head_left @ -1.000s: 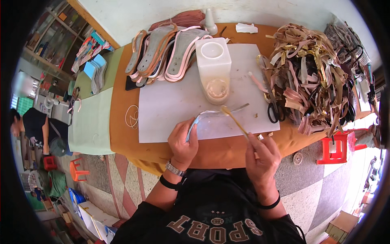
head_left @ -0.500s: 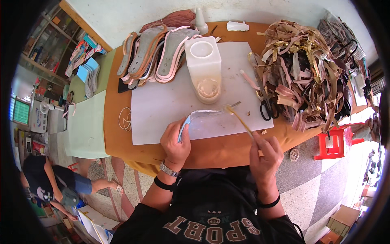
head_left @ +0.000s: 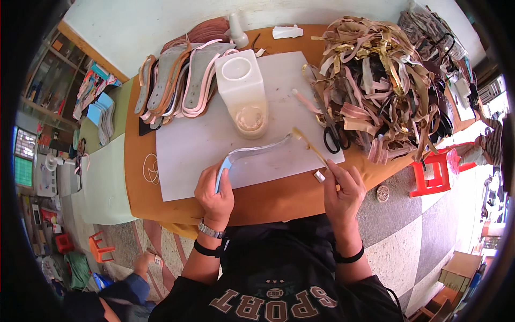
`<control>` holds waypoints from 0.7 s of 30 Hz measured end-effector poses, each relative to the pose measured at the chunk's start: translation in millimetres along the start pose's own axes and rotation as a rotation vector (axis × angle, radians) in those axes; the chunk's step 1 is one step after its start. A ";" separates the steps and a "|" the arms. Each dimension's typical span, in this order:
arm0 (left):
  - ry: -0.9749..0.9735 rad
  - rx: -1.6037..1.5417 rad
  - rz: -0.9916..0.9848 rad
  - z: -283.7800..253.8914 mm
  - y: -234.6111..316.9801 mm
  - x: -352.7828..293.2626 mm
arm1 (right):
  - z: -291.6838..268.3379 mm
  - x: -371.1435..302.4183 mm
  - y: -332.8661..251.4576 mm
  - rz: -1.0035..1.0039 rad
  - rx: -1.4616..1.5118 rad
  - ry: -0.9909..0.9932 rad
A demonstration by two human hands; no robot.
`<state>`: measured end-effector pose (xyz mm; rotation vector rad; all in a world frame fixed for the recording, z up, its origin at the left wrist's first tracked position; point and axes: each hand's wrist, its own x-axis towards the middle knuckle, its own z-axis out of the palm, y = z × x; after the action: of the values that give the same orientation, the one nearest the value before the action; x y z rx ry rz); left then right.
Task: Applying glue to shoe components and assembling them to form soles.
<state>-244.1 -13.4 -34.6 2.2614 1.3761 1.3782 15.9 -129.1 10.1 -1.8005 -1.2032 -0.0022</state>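
My left hand (head_left: 215,194) is closed round the blue end of a thin curved insole (head_left: 223,167). The insole is held almost edge-on above the table, its silvery rim bending away to the right. Between the fingers of my right hand (head_left: 344,190) is a slim brush (head_left: 312,147) with a yellowish handle. Its bristle end touches or nearly touches the insole's far tip; I cannot tell which. Beyond them stands a cut white plastic bottle (head_left: 242,92) with pale, glue-like stuff in its low opening.
Several grey insoles with pink and brown rims (head_left: 199,80) lie at the back left. Black-handled scissors (head_left: 333,140) rest beside a big heap of strips (head_left: 375,86) on the right. A white sheet (head_left: 182,161) covers part of the brown tabletop. Behind stands a red stool (head_left: 432,174).
My view has shifted, so the table things sit further left. The brush has stayed by the insole's far end, now more upright. A person on the left has moved nearer the lower edge.
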 end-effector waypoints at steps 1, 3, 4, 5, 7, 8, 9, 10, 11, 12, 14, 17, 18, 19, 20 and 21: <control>0.001 0.001 -0.009 0.2 0.5 -0.1 | 1.7 1.3 -0.1 -0.023 0.012 0.039; 0.000 -0.002 -0.006 1.1 -0.3 -1.0 | 1.0 1.6 -0.6 -0.044 0.022 0.080; 0.003 0.000 -0.007 1.7 -1.0 -1.4 | -0.6 1.5 -1.7 -0.031 0.021 0.068; 0.001 -0.002 -0.005 2.5 -1.4 -1.6 | -1.3 1.3 -2.4 -0.018 0.020 0.055; 0.009 -0.019 -0.031 3.2 -0.5 -2.8 | -0.7 -0.9 -1.5 -0.016 0.033 0.039; 0.008 -0.019 -0.029 3.0 -0.5 -3.3 | 0.2 -1.9 -0.4 -0.015 0.048 0.022; 0.008 -0.017 -0.033 2.9 -1.0 -3.3 | 1.2 -2.0 3.1 -0.014 0.047 0.023; 0.009 -0.014 -0.036 2.9 -1.1 -3.2 | 2.3 -1.7 8.0 -0.008 0.027 0.035; 0.009 -0.015 -0.035 2.9 -0.7 -3.1 | 2.5 -1.3 10.5 -0.001 0.007 0.047; 0.007 -0.014 -0.036 2.8 -0.8 -3.1 | 2.4 -1.2 9.8 -0.001 0.008 0.048; 0.005 -0.014 -0.035 2.6 -0.9 -2.1 | 1.4 -0.7 6.1 0.018 0.088 0.084; 0.004 -0.031 -0.046 2.1 0.4 -3.1 | -1.0 0.4 -1.5 0.044 0.062 -0.006; 0.005 -0.030 -0.057 2.1 0.3 -3.4 | 0.4 1.0 1.1 0.043 0.063 -0.005; 0.006 -0.030 -0.068 2.0 0.3 -3.2 | 2.6 1.6 6.2 0.028 0.051 0.009; 0.008 -0.030 -0.066 2.4 0.9 -2.5 | 3.3 2.3 9.2 0.013 0.039 0.023; 0.006 -0.039 -0.068 2.6 1.6 -1.9 | 2.4 2.4 9.3 0.011 0.040 0.023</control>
<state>-241.4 -15.0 -36.3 2.1673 1.4020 1.3796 22.8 -126.4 3.4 -1.7672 -1.1696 0.0076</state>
